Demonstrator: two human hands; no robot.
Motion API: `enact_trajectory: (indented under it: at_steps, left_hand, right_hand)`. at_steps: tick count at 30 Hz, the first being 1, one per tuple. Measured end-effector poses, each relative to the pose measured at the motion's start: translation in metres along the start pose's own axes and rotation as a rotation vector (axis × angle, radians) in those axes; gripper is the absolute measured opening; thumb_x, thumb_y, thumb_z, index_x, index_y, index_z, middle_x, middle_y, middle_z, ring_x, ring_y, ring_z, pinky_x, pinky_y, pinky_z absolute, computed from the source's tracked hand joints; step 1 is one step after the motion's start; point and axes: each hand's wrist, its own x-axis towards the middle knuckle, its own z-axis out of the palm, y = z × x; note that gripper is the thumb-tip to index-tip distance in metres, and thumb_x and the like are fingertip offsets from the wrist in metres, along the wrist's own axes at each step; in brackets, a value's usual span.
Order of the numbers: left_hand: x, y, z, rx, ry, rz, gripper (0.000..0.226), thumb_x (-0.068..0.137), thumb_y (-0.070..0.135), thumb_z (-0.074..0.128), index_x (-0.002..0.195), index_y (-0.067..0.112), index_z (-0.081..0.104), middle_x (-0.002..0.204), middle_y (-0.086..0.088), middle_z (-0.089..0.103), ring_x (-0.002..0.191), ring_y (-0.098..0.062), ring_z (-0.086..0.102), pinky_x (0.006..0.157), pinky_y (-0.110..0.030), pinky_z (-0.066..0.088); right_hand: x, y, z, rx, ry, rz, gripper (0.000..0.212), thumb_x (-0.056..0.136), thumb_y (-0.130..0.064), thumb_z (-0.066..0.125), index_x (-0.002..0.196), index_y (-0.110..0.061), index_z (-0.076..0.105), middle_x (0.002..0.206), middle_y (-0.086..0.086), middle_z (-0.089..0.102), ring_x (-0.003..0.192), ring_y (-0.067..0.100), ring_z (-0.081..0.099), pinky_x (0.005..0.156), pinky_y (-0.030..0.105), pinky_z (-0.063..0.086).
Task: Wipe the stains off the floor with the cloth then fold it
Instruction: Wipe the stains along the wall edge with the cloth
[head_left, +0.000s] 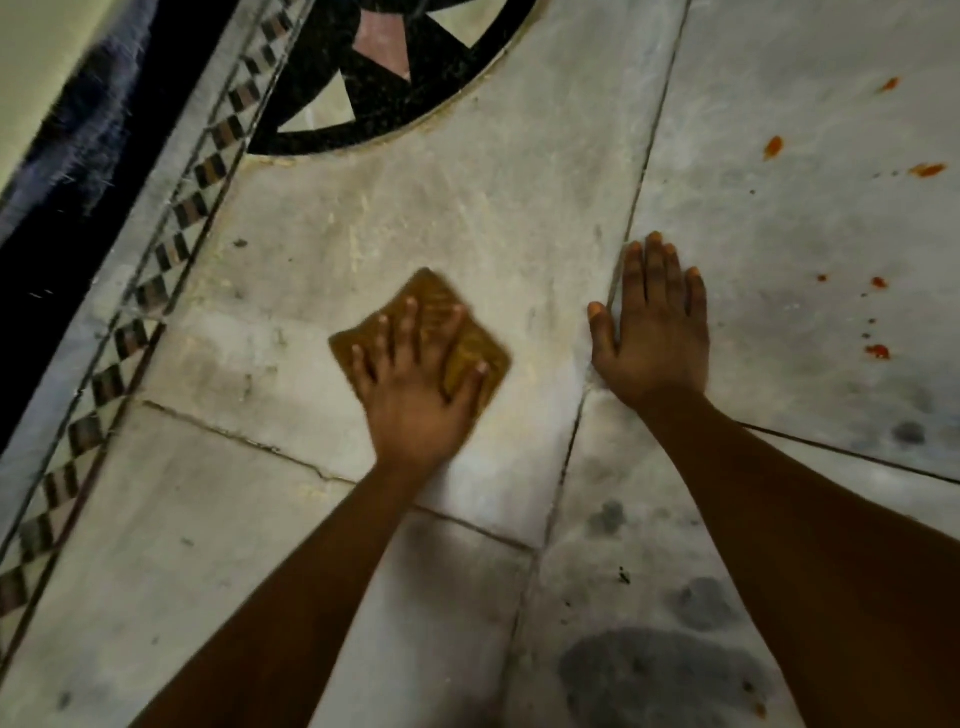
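Pale stone floor (322, 249); left hand (415, 384) spread flat on the cloth (467, 348), right hand (654, 332) flat on bare slab. Orange stains (878, 352) lie right of it; black border (104, 171) far left.

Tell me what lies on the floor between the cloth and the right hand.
In the head view, only bare pale floor lies between the cloth under the left hand and the flat right hand; a dark tile joint runs at that hand's inner edge.
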Motion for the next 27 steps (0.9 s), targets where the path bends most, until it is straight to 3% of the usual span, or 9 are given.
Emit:
enact_trajectory:
  at_steps: [5,9,11,15,17,19,23,27]
  left_hand:
    - [0.099,-0.027,-0.005,-0.045,0.009,-0.287,0.063,0.09,0.063,0.03,0.146,0.038,0.021,0.159,-0.003,0.011,0.144,-0.033,0.007,0.114,-0.054,-0.001]
    - [0.174,0.001,-0.003,-0.074,-0.018,-0.415,0.062,0.092,0.061,0.027,0.148,0.036,0.015,0.159,-0.005,0.001,0.144,-0.036,-0.002,0.112,-0.059,-0.006]
    - [0.184,0.027,0.002,-0.085,-0.026,-0.342,0.062,0.092,0.061,0.027,0.148,0.037,0.015,0.159,-0.005,0.0,0.144,-0.037,-0.003,0.112,-0.059,-0.007]
    - [0.129,0.067,0.012,-0.006,-0.035,0.03,0.067,0.088,0.065,0.024,0.147,0.035,0.022,0.159,-0.005,0.009,0.145,-0.033,0.004,0.112,-0.055,-0.005]
    - [0.08,0.062,0.012,-0.019,-0.006,0.202,0.064,0.085,0.067,0.025,0.144,0.041,0.028,0.157,-0.004,0.019,0.143,-0.034,0.015,0.112,-0.054,0.002]
    - [0.037,0.034,0.009,-0.034,0.003,0.26,0.063,0.083,0.07,0.027,0.141,0.045,0.028,0.154,-0.003,0.027,0.141,-0.033,0.023,0.111,-0.054,0.01]
    - [0.021,-0.04,-0.006,-0.01,0.005,0.061,0.071,0.077,0.076,0.026,0.142,0.047,0.018,0.156,-0.004,0.022,0.142,-0.03,0.019,0.112,-0.052,0.009]
    - [0.086,-0.065,-0.014,-0.041,0.035,-0.241,0.068,0.084,0.069,0.035,0.144,0.041,0.025,0.158,-0.007,0.009,0.141,-0.035,0.018,0.112,-0.052,0.011]
  right_hand:
    - [0.0,0.001,0.004,0.015,0.016,-0.004,0.072,0.09,-0.048,0.018,0.148,-0.005,0.017,0.156,0.016,0.014,0.145,0.027,0.011,0.117,0.041,0.004]
    - [0.002,0.002,0.004,0.0,0.026,0.005,0.074,0.089,-0.049,0.015,0.148,-0.006,0.016,0.156,0.015,0.014,0.145,0.027,0.012,0.117,0.042,0.005]
    - [0.003,0.002,0.003,-0.015,0.038,-0.003,0.074,0.088,-0.05,0.014,0.148,-0.006,0.017,0.156,0.016,0.016,0.145,0.028,0.014,0.116,0.042,0.006]
    - [0.0,-0.001,0.002,-0.018,0.041,-0.009,0.074,0.088,-0.049,0.016,0.147,-0.005,0.02,0.155,0.016,0.019,0.144,0.029,0.018,0.115,0.043,0.008]
    - [0.0,-0.001,0.003,-0.024,0.033,-0.013,0.075,0.087,-0.05,0.015,0.148,-0.005,0.019,0.155,0.016,0.018,0.144,0.029,0.017,0.116,0.043,0.007]
    - [0.001,-0.001,0.004,-0.026,0.028,-0.016,0.076,0.086,-0.05,0.014,0.148,-0.006,0.019,0.155,0.016,0.018,0.144,0.029,0.016,0.116,0.043,0.007]
    - [-0.002,0.002,0.006,-0.013,0.04,-0.018,0.076,0.087,-0.05,0.014,0.148,-0.005,0.018,0.156,0.017,0.017,0.144,0.029,0.014,0.116,0.042,0.005]
    - [-0.003,0.003,0.006,-0.032,0.029,-0.013,0.074,0.088,-0.049,0.018,0.149,-0.006,0.014,0.157,0.015,0.012,0.145,0.027,0.01,0.116,0.04,0.0]
